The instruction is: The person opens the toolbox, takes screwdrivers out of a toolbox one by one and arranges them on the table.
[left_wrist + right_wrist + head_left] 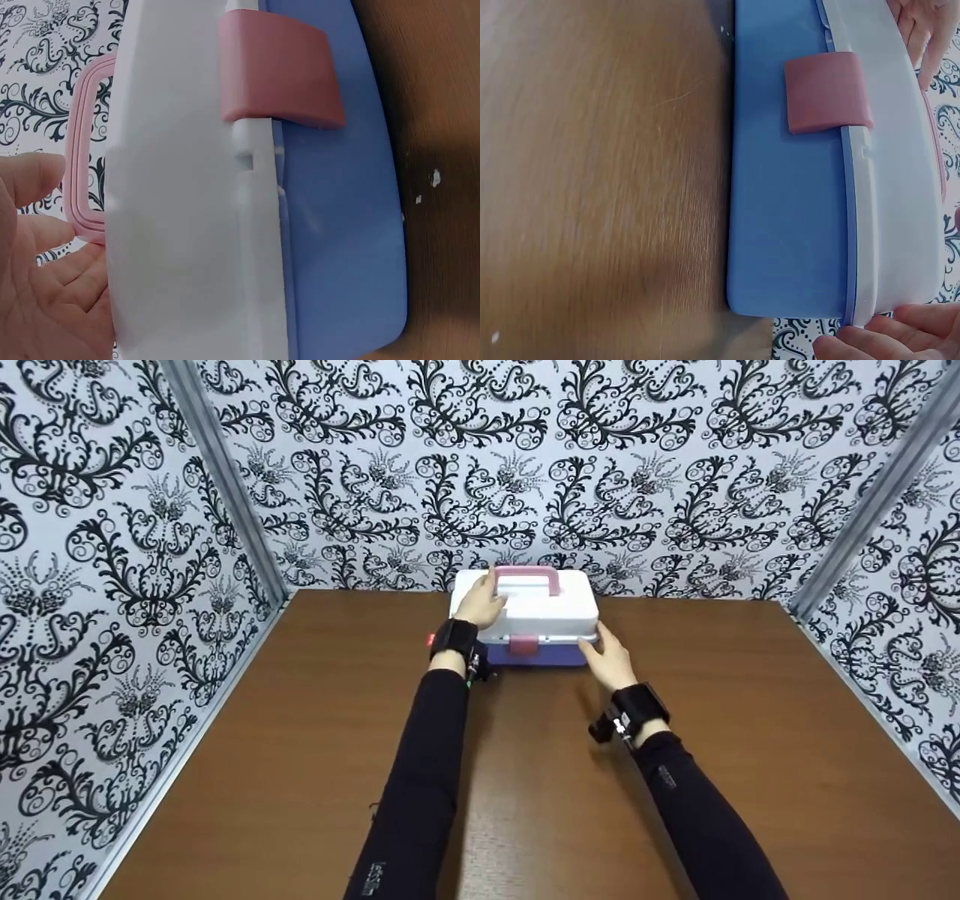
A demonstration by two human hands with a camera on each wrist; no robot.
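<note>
A storage box (529, 615) with a white lid (187, 195), a blue-purple base (787, 217) and a pink front latch (281, 71) stands against the back wall, its lid down. On top, the pink carry handle (556, 582) is raised. My left hand (480, 604) rests over the left part of the lid, fingers extended by the handle's left end. At the box's right end, my right hand (609, 660) touches the side with straight fingers, close to the seam between lid and base.
Brown wooden tabletop (360, 735) lies under the box and in front of it. Patterned black-and-white panels (480, 472) rise behind and at both sides, joined by grey metal posts (225, 472).
</note>
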